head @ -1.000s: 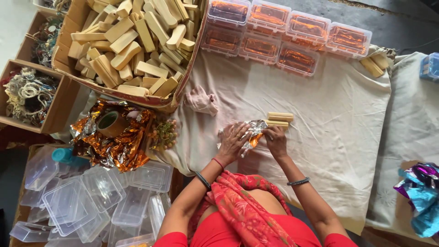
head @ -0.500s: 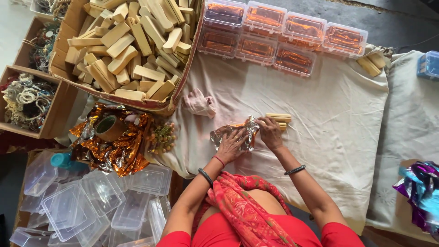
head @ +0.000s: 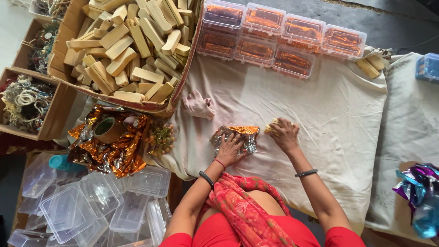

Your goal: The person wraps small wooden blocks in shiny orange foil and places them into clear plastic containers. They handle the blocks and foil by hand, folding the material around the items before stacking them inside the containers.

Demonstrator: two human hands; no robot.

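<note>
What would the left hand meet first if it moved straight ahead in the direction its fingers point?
The left hand lies on the crumpled foil sheet; past the foil comes bare cloth, then probably the clear boxes of orange-wrapped pieces.

Seven clear lidded boxes [head: 283, 41] with orange foil contents line the top centre. A brown cardboard carton [head: 130, 50] fills the upper left; empty clear plastic boxes [head: 91, 206] pile at lower left.
</note>
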